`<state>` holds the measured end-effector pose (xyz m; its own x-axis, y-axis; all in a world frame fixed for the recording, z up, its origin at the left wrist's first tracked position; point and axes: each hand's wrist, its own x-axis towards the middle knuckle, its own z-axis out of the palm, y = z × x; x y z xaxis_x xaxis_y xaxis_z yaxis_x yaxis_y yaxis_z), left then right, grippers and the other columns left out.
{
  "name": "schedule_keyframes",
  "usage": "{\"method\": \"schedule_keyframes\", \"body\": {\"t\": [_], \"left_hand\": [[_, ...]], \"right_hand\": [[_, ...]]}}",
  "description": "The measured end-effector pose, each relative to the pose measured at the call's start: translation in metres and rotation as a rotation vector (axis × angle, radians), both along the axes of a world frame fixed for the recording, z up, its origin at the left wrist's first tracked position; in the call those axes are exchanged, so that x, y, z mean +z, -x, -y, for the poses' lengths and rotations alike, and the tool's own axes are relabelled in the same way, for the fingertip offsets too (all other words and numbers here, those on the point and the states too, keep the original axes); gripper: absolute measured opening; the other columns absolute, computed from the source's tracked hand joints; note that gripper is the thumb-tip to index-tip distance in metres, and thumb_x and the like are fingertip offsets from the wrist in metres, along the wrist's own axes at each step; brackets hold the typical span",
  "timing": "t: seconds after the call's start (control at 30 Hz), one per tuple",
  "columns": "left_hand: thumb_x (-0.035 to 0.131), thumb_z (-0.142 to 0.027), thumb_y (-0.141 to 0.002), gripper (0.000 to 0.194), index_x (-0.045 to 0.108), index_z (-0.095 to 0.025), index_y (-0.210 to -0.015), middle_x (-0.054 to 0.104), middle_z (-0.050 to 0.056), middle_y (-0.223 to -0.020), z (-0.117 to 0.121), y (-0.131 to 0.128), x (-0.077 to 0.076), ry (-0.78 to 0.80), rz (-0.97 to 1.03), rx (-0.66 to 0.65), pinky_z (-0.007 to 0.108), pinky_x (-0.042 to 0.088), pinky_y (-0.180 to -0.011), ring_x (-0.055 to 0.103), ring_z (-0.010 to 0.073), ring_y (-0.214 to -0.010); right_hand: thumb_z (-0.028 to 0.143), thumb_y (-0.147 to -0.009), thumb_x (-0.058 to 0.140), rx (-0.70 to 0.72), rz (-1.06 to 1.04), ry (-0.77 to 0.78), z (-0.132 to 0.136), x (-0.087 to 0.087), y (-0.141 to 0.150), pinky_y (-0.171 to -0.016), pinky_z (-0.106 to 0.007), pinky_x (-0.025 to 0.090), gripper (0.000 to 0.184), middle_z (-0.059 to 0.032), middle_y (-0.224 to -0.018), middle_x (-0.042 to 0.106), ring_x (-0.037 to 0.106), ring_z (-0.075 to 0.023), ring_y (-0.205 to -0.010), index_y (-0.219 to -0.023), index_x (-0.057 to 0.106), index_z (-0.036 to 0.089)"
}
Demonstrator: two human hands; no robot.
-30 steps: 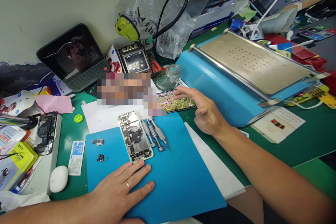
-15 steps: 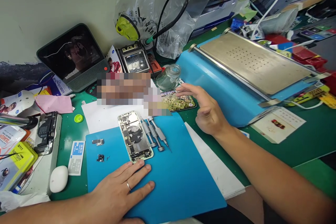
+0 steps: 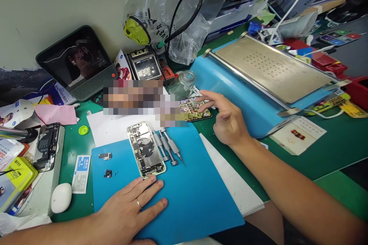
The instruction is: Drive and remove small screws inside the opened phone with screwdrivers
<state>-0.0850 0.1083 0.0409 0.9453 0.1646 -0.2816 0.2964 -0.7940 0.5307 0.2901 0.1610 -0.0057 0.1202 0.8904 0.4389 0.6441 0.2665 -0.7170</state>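
Observation:
My left hand (image 3: 140, 203) lies flat on the blue mat (image 3: 195, 199), fingers spread, its fingertips at the lower end of an opened phone (image 3: 146, 148) whose inner parts show. Beside that phone lie several precision screwdrivers (image 3: 167, 147). Left of it on the mat are a small metal part (image 3: 105, 155) and a small dark part (image 3: 108, 173) with tiny bits near it. My right hand (image 3: 228, 116) is raised with bent fingers over a lit phone (image 3: 197, 108) showing a colourful picture. Its fingers hold nothing; whether they touch the screen I cannot tell.
A blue machine with a perforated metal plate (image 3: 273, 65) stands at the right. Behind the mat are a glass jar (image 3: 184, 83), a soldering station (image 3: 146, 69) and a smart display (image 3: 76, 61). At left are another opened phone (image 3: 47, 147) and a white earbud case (image 3: 61, 198).
The view has shifted slightly. My right hand's fingers have bent more over the lit phone, and the picture on its screen has changed. My left hand stays on the mat.

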Motion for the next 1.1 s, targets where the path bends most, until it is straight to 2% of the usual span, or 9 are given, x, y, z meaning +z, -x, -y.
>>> {"method": "schedule_keyframes", "body": {"t": [0.1,0.23,0.3,0.4,0.57,0.8,1.1], "left_hand": [[0.06,-0.062,-0.104,0.088,0.017,-0.027,-0.172,0.008,0.007,-0.177,-0.0002,0.0003,0.0002,-0.012,-0.012,-0.017,0.057,0.033,-0.126,0.026,0.04,-0.16],[0.058,-0.063,-0.105,0.086,0.019,-0.027,-0.172,0.011,0.006,-0.176,-0.0022,-0.0006,0.0013,-0.002,0.0,-0.009,0.056,0.034,-0.126,0.028,0.0398,-0.159],[0.057,-0.063,-0.105,0.085,0.019,-0.027,-0.172,0.011,0.007,-0.176,-0.0026,-0.0013,0.0015,-0.002,-0.006,-0.015,0.057,0.035,-0.126,0.028,0.0397,-0.159],[0.059,-0.062,-0.105,0.086,0.02,-0.026,-0.172,0.01,0.007,-0.176,-0.0019,-0.0015,0.0008,-0.004,0.002,-0.014,0.058,0.035,-0.125,0.029,0.0402,-0.159],[0.06,-0.062,-0.104,0.087,0.018,-0.027,-0.172,0.012,0.007,-0.177,-0.0013,-0.0009,0.001,-0.004,0.014,0.0,0.056,0.034,-0.127,0.03,0.04,-0.158],[0.061,-0.061,-0.104,0.087,0.018,-0.027,-0.172,0.011,0.006,-0.177,-0.0017,-0.0009,0.0016,-0.007,0.007,-0.001,0.055,0.033,-0.127,0.029,0.0395,-0.158],[0.063,-0.059,-0.103,0.089,0.015,-0.03,-0.172,0.013,0.006,-0.176,-0.0016,-0.0006,0.0015,0.043,0.023,0.025,0.055,0.031,-0.128,0.029,0.0405,-0.158]], "right_hand": [[0.084,-0.093,0.012,0.03,0.006,0.03,-0.0003,-0.0001,0.0005,-0.079,-0.043,0.058,0.096,-0.0164,-0.117,0.073,0.071,-0.0263,-0.085,-0.145,0.059,0.018],[0.088,-0.09,0.012,0.165,-0.006,0.039,-0.0011,-0.0009,0.003,-0.088,-0.045,0.061,0.099,-0.0169,-0.127,0.072,0.076,-0.0291,-0.099,-0.148,0.055,0.02],[0.089,-0.089,0.011,0.186,-0.013,0.022,-0.0011,-0.0012,0.0031,-0.092,-0.046,0.061,0.1,-0.0171,-0.13,0.071,0.076,-0.0301,-0.104,-0.149,0.054,0.021],[0.086,-0.092,0.011,0.107,-0.016,-0.017,-0.0008,-0.0014,0.001,-0.091,-0.047,0.06,0.097,-0.0176,-0.127,0.071,0.075,-0.0301,-0.101,-0.15,0.053,0.02],[0.084,-0.094,0.013,0.033,0.018,-0.008,0.0001,-0.0007,-0.0012,-0.081,-0.046,0.059,0.093,-0.0141,-0.108,0.076,0.073,-0.0272,-0.083,-0.143,0.06,0.021],[0.086,-0.093,0.013,-0.031,0.038,-0.001,0.0005,0.0007,-0.0012,-0.08,-0.046,0.059,0.094,-0.0145,-0.11,0.075,0.073,-0.0283,-0.084,-0.141,0.062,0.021],[0.086,-0.093,0.015,-0.055,0.03,-0.003,0.0007,0.0015,-0.0002,-0.086,-0.046,0.06,0.095,-0.0171,-0.117,0.074,0.074,-0.0315,-0.095,-0.142,0.061,0.019]]}}
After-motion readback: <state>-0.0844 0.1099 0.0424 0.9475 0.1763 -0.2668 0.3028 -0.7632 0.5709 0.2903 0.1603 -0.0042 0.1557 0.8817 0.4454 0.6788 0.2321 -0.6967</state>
